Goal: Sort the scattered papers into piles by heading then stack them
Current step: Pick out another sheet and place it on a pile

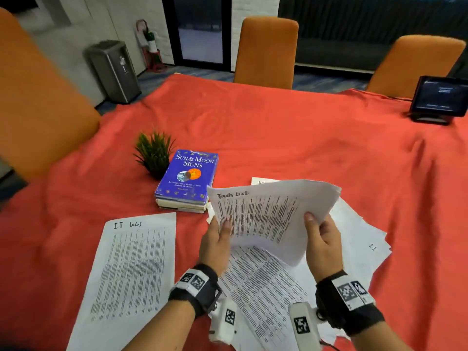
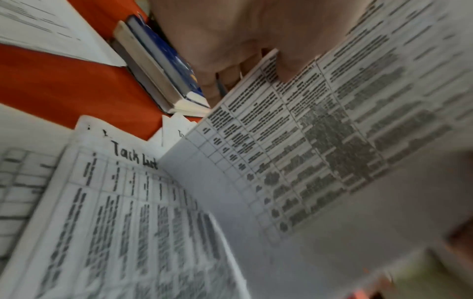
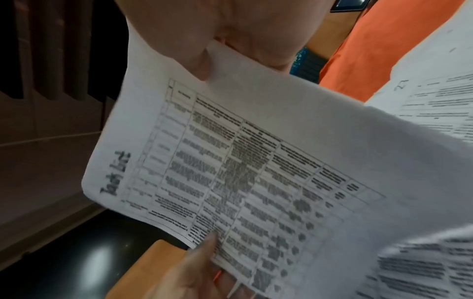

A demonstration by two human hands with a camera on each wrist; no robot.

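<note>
Both hands hold a printed sheet headed "Task List" (image 1: 268, 214) up above the table. My left hand (image 1: 217, 239) pinches its left edge, thumb on the print. My right hand (image 1: 320, 236) pinches the right edge, where a few sheets curl together. The same sheet fills the left wrist view (image 2: 320, 141) and the right wrist view (image 3: 243, 172). A sheet headed "I.T Logs" (image 1: 131, 269) lies flat at the left. A loose heap of printed papers (image 1: 268, 295) lies under my hands; another "Task List" sheet (image 2: 128, 212) is on it.
A blue book "Sun & Moon Signs" (image 1: 188, 173) lies on a second book beside a small potted plant (image 1: 154, 153). A red cloth (image 1: 278, 138) covers the table. A small screen (image 1: 440, 100) stands far right. Orange chairs (image 1: 266, 51) surround the table.
</note>
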